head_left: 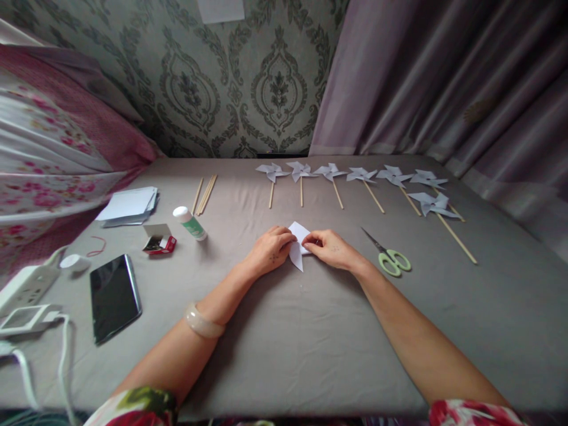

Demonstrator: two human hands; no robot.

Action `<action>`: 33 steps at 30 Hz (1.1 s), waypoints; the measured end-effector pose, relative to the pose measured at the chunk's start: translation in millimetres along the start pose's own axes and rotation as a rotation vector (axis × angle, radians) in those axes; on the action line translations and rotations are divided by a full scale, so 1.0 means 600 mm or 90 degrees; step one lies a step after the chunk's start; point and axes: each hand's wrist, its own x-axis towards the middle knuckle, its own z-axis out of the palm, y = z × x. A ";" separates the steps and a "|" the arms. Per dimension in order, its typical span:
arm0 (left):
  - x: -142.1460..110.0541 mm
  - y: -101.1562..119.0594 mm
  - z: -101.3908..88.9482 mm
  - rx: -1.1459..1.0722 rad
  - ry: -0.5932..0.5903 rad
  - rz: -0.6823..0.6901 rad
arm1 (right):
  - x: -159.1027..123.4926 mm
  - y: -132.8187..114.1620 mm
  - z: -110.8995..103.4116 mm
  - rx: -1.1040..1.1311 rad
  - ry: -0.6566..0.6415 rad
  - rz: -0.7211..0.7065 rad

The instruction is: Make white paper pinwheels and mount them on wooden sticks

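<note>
Between my hands, at the middle of the cloth-covered table, is a white paper pinwheel (296, 255) with folded points and no stick visible on it. My left hand (271, 248) pinches its left side, fingertips pressed together on the paper. On the other side my right hand (331, 247) grips the right part with thumb and fingers. The fingers partly cover the folds. Green-handled scissors (390, 260) lie to the right of my right hand, blades pointing away. Left of my left hand a glue stick (190, 223) with a white cap lies tilted.
Several finished pinwheels (331, 173) on sticks lie along the back right. Loose wooden sticks (206, 195), a paper stack (128, 204), an open small red box (160, 244), a phone (115, 299) and a power strip (29, 287) with cables occupy the left.
</note>
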 end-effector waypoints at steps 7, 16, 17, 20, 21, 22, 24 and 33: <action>0.001 0.004 -0.004 -0.002 -0.008 -0.004 | 0.003 0.004 0.002 -0.006 -0.002 -0.001; 0.000 0.004 -0.006 0.018 -0.028 0.023 | 0.005 0.001 0.002 -0.008 -0.004 -0.004; 0.001 0.004 -0.007 0.022 -0.032 0.025 | 0.006 0.001 0.002 -0.011 -0.005 -0.005; 0.001 0.008 -0.009 0.036 -0.043 0.028 | 0.006 0.002 0.002 -0.015 -0.004 -0.008; 0.001 0.010 -0.011 0.044 -0.047 0.027 | 0.006 0.002 0.002 -0.015 -0.003 -0.010; 0.001 0.012 -0.012 0.053 -0.052 0.025 | 0.006 0.002 0.002 -0.016 -0.002 -0.013; 0.002 0.018 -0.016 0.075 -0.069 0.022 | 0.006 0.002 0.002 -0.017 0.002 -0.015; 0.007 0.030 -0.020 0.223 -0.093 0.063 | 0.000 -0.004 0.001 -0.036 0.019 0.008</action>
